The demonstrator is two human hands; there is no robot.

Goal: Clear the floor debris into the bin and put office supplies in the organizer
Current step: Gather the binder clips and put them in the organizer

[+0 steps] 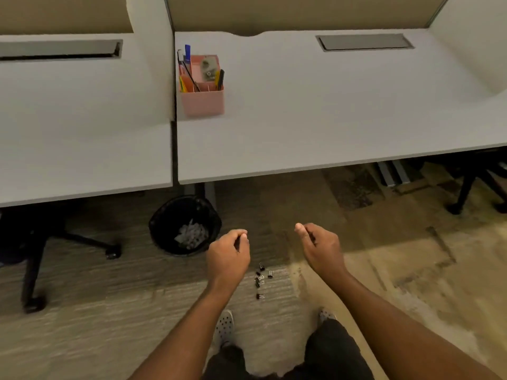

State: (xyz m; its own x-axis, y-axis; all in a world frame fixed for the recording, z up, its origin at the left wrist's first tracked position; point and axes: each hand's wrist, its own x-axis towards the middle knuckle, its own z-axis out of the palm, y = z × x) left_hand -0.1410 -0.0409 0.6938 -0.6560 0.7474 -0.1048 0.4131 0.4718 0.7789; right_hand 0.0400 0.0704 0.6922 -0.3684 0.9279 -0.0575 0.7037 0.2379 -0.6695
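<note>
Binder clips (260,279) on carpet, between hands, bin (185,226) nearby

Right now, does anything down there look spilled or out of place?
Yes: a handful of small black binder clips lies scattered on the carpet between the two hands, right of the black bin, which holds pale scraps. They belong in the pink organizer on the desk. Nothing else stands out.

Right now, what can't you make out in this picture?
- Left hand: fingers curl inward, hiding whatever they may hold.
- Right hand: palm hidden likewise.
- Binder clips: too small to count exactly.
- Bin: contents pale, blurred.
- Organizer: small items indistinct.
</note>
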